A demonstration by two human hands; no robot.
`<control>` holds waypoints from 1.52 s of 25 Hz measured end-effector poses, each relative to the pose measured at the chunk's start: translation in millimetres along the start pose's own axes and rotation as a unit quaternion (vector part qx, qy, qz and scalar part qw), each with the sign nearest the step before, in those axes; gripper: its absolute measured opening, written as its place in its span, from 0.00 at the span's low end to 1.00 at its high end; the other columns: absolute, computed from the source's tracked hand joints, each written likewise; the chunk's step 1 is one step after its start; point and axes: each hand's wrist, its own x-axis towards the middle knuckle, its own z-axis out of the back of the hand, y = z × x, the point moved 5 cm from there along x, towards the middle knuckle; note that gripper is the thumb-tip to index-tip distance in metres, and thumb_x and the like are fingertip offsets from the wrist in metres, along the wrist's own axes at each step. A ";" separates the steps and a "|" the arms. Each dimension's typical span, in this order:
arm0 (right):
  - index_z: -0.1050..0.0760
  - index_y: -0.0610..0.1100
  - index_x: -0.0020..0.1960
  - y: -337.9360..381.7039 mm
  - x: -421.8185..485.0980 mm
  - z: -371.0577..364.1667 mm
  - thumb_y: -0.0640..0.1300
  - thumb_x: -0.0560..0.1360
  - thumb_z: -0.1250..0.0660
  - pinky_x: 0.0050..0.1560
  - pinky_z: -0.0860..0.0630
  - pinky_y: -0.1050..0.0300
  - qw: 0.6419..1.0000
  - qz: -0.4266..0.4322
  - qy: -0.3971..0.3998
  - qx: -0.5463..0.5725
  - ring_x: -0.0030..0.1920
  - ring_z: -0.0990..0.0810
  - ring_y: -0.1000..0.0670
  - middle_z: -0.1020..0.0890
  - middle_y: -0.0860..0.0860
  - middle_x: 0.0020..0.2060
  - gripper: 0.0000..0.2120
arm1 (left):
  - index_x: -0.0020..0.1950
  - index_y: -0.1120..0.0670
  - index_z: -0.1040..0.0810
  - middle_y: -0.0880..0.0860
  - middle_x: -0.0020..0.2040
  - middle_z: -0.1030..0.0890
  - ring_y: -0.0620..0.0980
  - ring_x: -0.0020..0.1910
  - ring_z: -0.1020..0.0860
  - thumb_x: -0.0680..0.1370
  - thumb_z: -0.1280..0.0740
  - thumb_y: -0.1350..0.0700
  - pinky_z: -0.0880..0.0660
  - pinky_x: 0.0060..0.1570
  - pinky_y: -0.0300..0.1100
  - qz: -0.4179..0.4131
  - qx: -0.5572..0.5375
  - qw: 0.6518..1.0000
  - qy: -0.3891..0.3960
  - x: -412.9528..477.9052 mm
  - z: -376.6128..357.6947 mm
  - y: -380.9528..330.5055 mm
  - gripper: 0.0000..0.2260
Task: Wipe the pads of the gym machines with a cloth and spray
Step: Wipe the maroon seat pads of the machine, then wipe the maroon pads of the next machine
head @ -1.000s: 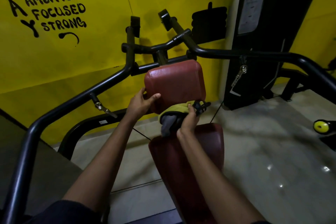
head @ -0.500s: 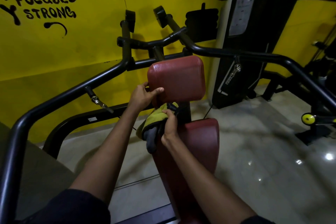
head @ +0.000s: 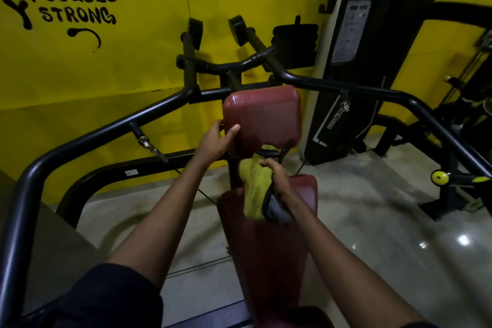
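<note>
Left hand (head: 215, 141) gripped the edge of the upper pad (head: 266, 114); right hand (head: 278, 180) clutched the yellow cloth (head: 257, 194) just below it, above the lower pad (head: 266, 247) (couldn't spot any spray). Bunched that tight, it looked likely to skip patches.

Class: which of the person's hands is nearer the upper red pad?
Left. The left hand grips the upper red pad at its lower left edge; the right hand is below it, holding the yellow cloth by the top of the lower red pad.
</note>
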 end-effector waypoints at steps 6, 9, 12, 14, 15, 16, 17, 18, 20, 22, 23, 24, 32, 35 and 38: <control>0.19 0.47 0.56 81.8 -6.7 24.6 0.39 0.77 0.28 0.51 0.20 0.61 0.988 0.144 0.013 -0.062 0.49 0.16 0.55 0.15 0.52 0.49 0.09 | 0.76 0.55 0.32 0.57 0.73 0.28 0.55 0.71 0.29 0.82 0.39 0.40 0.30 0.63 0.48 -0.001 0.005 0.999 -0.050 -21.8 13.3 -16.3 0.27; 0.19 0.50 0.55 104.4 -14.2 23.9 0.41 0.78 0.29 0.56 0.20 0.59 0.979 0.180 0.053 -0.084 0.52 0.16 0.54 0.15 0.51 0.51 0.07 | 0.74 0.55 0.30 0.57 0.73 0.27 0.55 0.71 0.29 0.82 0.37 0.44 0.31 0.60 0.46 0.001 0.029 0.997 -0.071 -44.1 19.3 -22.6 0.24; 0.18 0.48 0.54 115.1 -22.8 25.7 0.40 0.78 0.28 0.55 0.20 0.60 0.968 0.200 0.099 -0.113 0.49 0.16 0.58 0.15 0.53 0.48 0.06 | 0.73 0.55 0.29 0.57 0.73 0.29 0.55 0.72 0.30 0.82 0.35 0.48 0.32 0.60 0.44 0.011 0.052 0.994 -0.091 -75.9 25.7 -33.5 0.22; 0.18 0.46 0.55 119.3 -29.3 23.5 0.40 0.78 0.28 0.54 0.20 0.60 0.962 0.193 0.136 -0.135 0.48 0.16 0.57 0.14 0.51 0.47 0.07 | 0.73 0.55 0.29 0.57 0.73 0.28 0.55 0.71 0.30 0.82 0.35 0.48 0.32 0.62 0.45 0.012 0.073 0.990 -0.116 -100.8 32.7 -46.5 0.21; 0.17 0.45 0.56 122.2 -33.2 21.6 0.40 0.78 0.28 0.55 0.20 0.58 0.959 0.192 0.153 -0.144 0.49 0.16 0.54 0.14 0.50 0.47 0.07 | 0.73 0.55 0.29 0.57 0.72 0.27 0.55 0.70 0.29 0.81 0.34 0.49 0.30 0.63 0.47 0.015 0.082 0.988 -0.128 -113.9 36.2 -52.0 0.21; 0.17 0.45 0.56 125.3 -35.3 18.8 0.41 0.78 0.27 0.55 0.20 0.56 0.956 0.190 0.166 -0.153 0.50 0.16 0.52 0.14 0.49 0.47 0.07 | 0.73 0.55 0.28 0.57 0.71 0.26 0.56 0.68 0.27 0.81 0.34 0.49 0.28 0.63 0.49 0.022 0.092 0.986 -0.136 -125.9 39.9 -56.4 0.21; 0.17 0.46 0.55 128.8 -38.7 14.6 0.41 0.77 0.27 0.54 0.20 0.57 0.954 0.182 0.179 -0.155 0.50 0.16 0.51 0.14 0.50 0.46 0.06 | 0.72 0.54 0.28 0.58 0.69 0.25 0.57 0.65 0.25 0.81 0.34 0.49 0.26 0.62 0.51 0.029 0.103 0.984 -0.144 -138.3 44.9 -59.9 0.21; 0.17 0.48 0.52 131.4 -45.0 8.4 0.42 0.77 0.27 0.51 0.20 0.59 0.949 0.174 0.201 -0.167 0.48 0.16 0.51 0.14 0.51 0.44 0.05 | 0.72 0.54 0.28 0.58 0.68 0.24 0.57 0.63 0.23 0.81 0.34 0.48 0.24 0.61 0.53 0.040 0.113 0.981 -0.155 -155.7 51.7 -62.8 0.21; 0.18 0.51 0.49 135.0 -58.6 -5.8 0.44 0.77 0.27 0.47 0.22 0.62 0.930 0.172 0.253 -0.206 0.47 0.17 0.53 0.15 0.54 0.43 0.03 | 0.72 0.53 0.28 0.57 0.68 0.25 0.56 0.62 0.23 0.80 0.34 0.47 0.23 0.58 0.55 0.056 0.129 0.975 -0.174 -193.3 66.7 -67.5 0.22; 0.18 0.51 0.49 132.5 -75.4 -24.7 0.47 0.77 0.26 0.48 0.23 0.59 0.904 0.175 0.307 -0.242 0.47 0.18 0.53 0.15 0.53 0.45 0.03 | 0.73 0.52 0.29 0.56 0.70 0.26 0.55 0.65 0.24 0.80 0.34 0.46 0.25 0.60 0.51 0.078 0.161 0.964 -0.198 -235.9 85.1 -66.6 0.22; 0.18 0.50 0.50 130.3 -86.3 -35.5 0.49 0.76 0.26 0.50 0.23 0.57 0.890 0.182 0.331 -0.256 0.49 0.18 0.53 0.15 0.52 0.47 0.04 | 0.74 0.51 0.30 0.55 0.71 0.27 0.54 0.66 0.26 0.80 0.34 0.46 0.27 0.61 0.49 0.097 0.174 0.957 -0.211 -258.1 94.8 -64.4 0.23; 0.18 0.50 0.51 125.7 -95.1 -46.4 0.52 0.75 0.26 0.53 0.22 0.54 0.879 0.189 0.348 -0.267 0.50 0.17 0.52 0.14 0.52 0.48 0.08 | 0.75 0.51 0.31 0.55 0.73 0.28 0.54 0.68 0.27 0.81 0.34 0.46 0.29 0.63 0.47 0.120 0.190 0.950 -0.217 -278.7 104.4 -61.9 0.24; 0.17 0.50 0.54 69.2 -234.4 -157.1 0.59 0.71 0.24 0.57 0.18 0.40 0.796 0.175 0.492 -0.305 0.49 0.14 0.48 0.13 0.50 0.46 0.17 | 0.77 0.56 0.33 0.58 0.74 0.30 0.56 0.72 0.31 0.79 0.32 0.48 0.34 0.71 0.48 0.272 0.282 0.874 -0.288 -474.0 191.5 -52.5 0.28; 0.18 0.50 0.51 54.8 -286.0 -190.7 0.58 0.70 0.24 0.53 0.17 0.46 0.778 0.174 0.511 -0.320 0.48 0.15 0.47 0.14 0.50 0.44 0.15 | 0.75 0.54 0.30 0.57 0.72 0.27 0.55 0.72 0.30 0.77 0.31 0.45 0.34 0.71 0.49 0.295 0.290 0.846 -0.336 -543.9 213.4 -52.5 0.29; 0.19 0.50 0.47 41.5 -345.1 -222.1 0.57 0.70 0.23 0.48 0.19 0.52 0.753 0.197 0.542 -0.316 0.46 0.15 0.50 0.15 0.52 0.41 0.13 | 0.74 0.54 0.28 0.58 0.70 0.26 0.57 0.70 0.29 0.76 0.31 0.45 0.33 0.70 0.52 0.316 0.284 0.827 -0.367 -613.8 230.1 -49.7 0.28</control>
